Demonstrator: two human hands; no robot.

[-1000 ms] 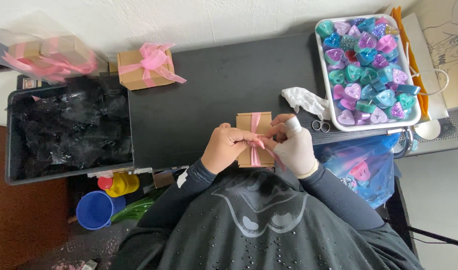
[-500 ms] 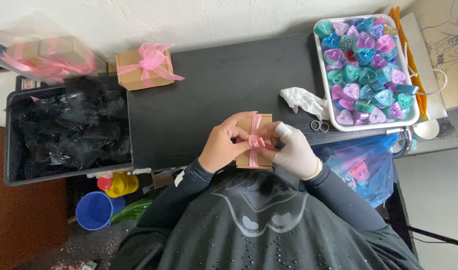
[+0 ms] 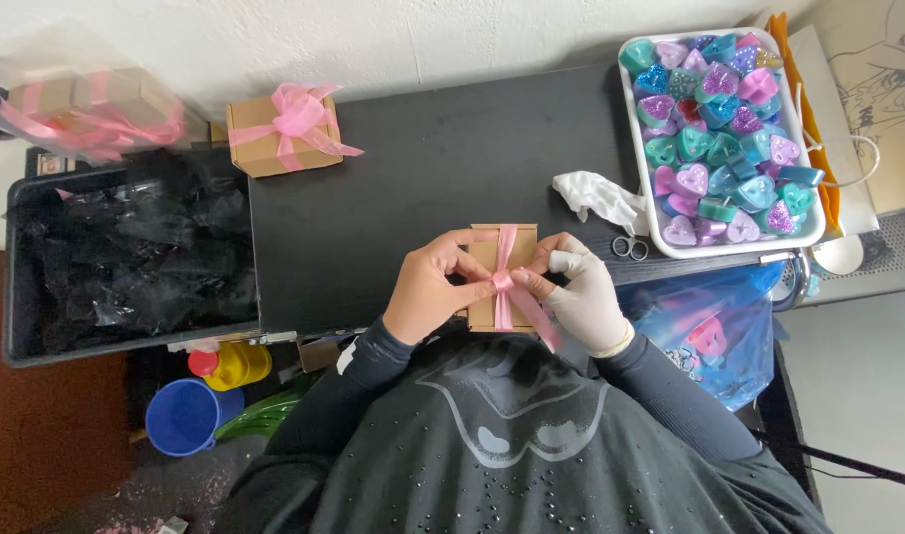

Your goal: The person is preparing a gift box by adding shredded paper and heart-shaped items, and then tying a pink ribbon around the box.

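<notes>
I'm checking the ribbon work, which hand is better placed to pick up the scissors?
Probably the right hand: it's beside the scissors; the left hand pinches the ribbon across the box.

Finished kraft box w/ pink bow (image 3: 279, 133) at table's far left; white tray of glittery heart candles (image 3: 721, 133) right; scissors (image 3: 628, 247) & crumpled white glove (image 3: 596, 198) nr it; blue bucket (image 3: 185, 417) below.

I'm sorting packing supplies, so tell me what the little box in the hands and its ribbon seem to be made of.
The box looks like plain brown cardboard: matte, tan, with crisp folded edges. The ribbon looks like thin pink fabric, possibly sheer, with a soft sheen; it folds limply at the knot. The left hand is bare and the right hand wears a pale glove, both pinching the knot.
</notes>
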